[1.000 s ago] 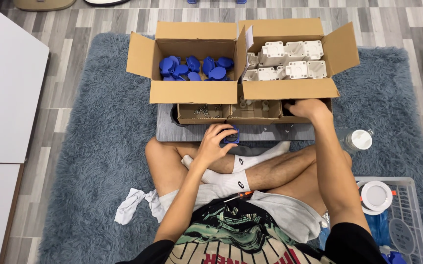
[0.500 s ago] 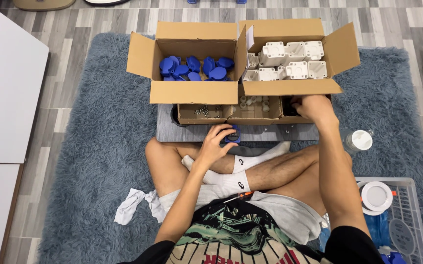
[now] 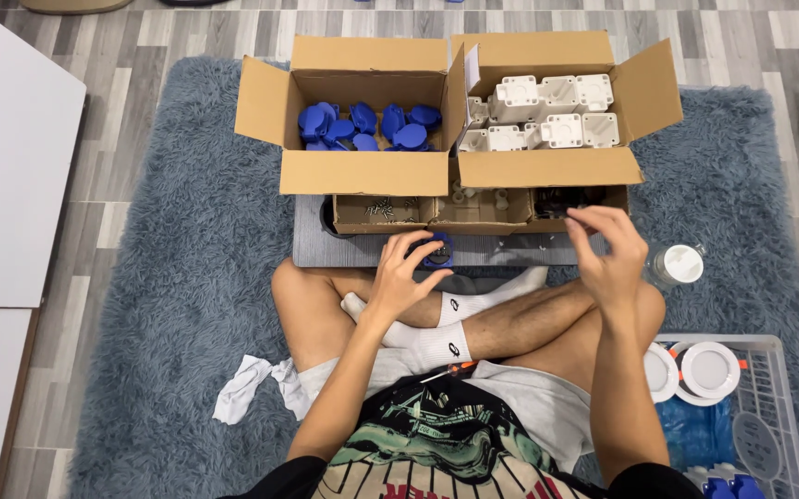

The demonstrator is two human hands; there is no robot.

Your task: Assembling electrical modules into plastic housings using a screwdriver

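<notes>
- Centrally, the left hand (image 3: 406, 274) rests on a small round blue plastic part (image 3: 438, 250) lying on the grey flat board (image 3: 312, 242); fingers curled over it, thumb and forefinger pinching its rim
- Right hand (image 3: 608, 249) hovers just in front of the low cardboard tray with three compartments (image 3: 473, 212); fingertips drawn together as if nipping something small, though what they hold, if anything, cannot be told
- Left compartment holds loose small metal screws (image 3: 383, 209); right compartment holds dark pieces, too small to identify
- Behind: open cardboard box of blue plastic caps (image 3: 367, 127) and open cardboard box of white plastic housings (image 3: 547, 113)
- Technique, as judged: keep the blue part flat and steady on the board, bring the small piece down squarely, and avoid tilting lest it slip into the shaggy blue-grey rug (image 3: 178, 277)
- White round lamps sit in the clear plastic crate (image 3: 769, 346) at right
</notes>
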